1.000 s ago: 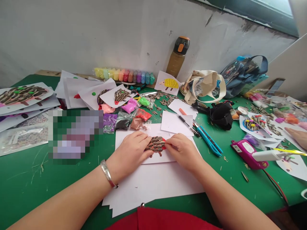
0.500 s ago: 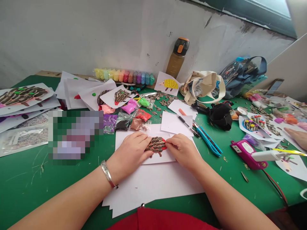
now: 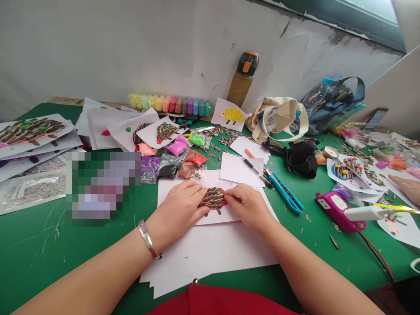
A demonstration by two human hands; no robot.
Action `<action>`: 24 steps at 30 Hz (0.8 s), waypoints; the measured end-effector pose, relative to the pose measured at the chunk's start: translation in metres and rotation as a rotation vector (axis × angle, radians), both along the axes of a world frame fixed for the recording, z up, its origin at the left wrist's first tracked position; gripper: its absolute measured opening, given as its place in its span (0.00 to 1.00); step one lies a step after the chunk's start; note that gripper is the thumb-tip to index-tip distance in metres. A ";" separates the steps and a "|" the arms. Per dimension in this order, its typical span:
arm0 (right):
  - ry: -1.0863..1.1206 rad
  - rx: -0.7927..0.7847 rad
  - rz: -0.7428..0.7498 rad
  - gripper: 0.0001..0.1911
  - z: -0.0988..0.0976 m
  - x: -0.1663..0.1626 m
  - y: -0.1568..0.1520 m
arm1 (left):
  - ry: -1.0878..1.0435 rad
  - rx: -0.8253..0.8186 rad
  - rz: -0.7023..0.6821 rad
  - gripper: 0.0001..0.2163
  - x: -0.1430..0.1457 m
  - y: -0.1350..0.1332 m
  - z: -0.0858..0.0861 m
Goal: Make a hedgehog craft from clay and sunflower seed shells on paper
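Note:
A hedgehog picture (image 3: 212, 198) lies on a white sheet (image 3: 183, 177), its red clay body covered in overlapping striped sunflower seeds, with small brown feet below. My left hand (image 3: 180, 203) rests flat on the sheet, fingers stretched out and touching the picture's left side. At the right side, my right hand (image 3: 251, 203) has thumb and forefinger pinched together against the red clay edge. Whatever sits between those fingertips is hidden. More blank white paper (image 3: 223, 249) lies stacked underneath.
Bags of coloured clay (image 3: 169, 165) and loose sunflower seeds (image 3: 226, 138) lie beyond the sheet. A blue utility knife (image 3: 285, 192) and a pen (image 3: 256, 170) are to the right, near a magenta glue gun (image 3: 341, 212). Another person's hand (image 3: 407, 188) shows at far right.
My right fingertips have shifted slightly left and in over the red clay edge, covering a little more of it. My left hand stays in place.

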State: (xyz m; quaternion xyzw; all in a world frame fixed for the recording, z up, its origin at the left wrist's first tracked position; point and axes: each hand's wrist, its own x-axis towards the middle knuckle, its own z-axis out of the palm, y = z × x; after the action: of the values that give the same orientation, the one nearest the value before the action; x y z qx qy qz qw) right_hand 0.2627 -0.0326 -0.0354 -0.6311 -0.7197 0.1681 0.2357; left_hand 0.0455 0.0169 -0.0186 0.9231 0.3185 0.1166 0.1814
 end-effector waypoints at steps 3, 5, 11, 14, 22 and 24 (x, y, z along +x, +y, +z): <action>0.012 0.007 0.002 0.11 0.000 0.000 0.000 | -0.006 0.005 0.002 0.07 0.000 0.000 0.000; 0.010 0.009 0.008 0.11 0.000 -0.001 0.001 | -0.008 0.005 0.004 0.08 0.000 0.000 -0.001; -0.002 0.000 0.011 0.12 -0.001 -0.003 0.001 | 0.001 -0.005 0.005 0.09 0.000 0.000 -0.002; 0.005 -0.017 0.015 0.12 0.001 -0.001 0.000 | 0.004 -0.013 0.006 0.08 -0.001 -0.001 -0.001; -0.297 0.039 0.002 0.14 0.033 0.011 0.055 | -0.017 -0.017 0.005 0.07 -0.002 0.002 0.000; -0.464 0.014 -0.034 0.15 0.035 0.008 0.079 | -0.023 -0.021 0.010 0.08 -0.002 0.002 0.000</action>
State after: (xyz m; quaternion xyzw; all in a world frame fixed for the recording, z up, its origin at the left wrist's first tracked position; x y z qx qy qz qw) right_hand 0.2702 0.0460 -0.0004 -0.6631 -0.7451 0.0095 0.0712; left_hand 0.0431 0.0184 -0.0184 0.9181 0.3223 0.1248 0.1941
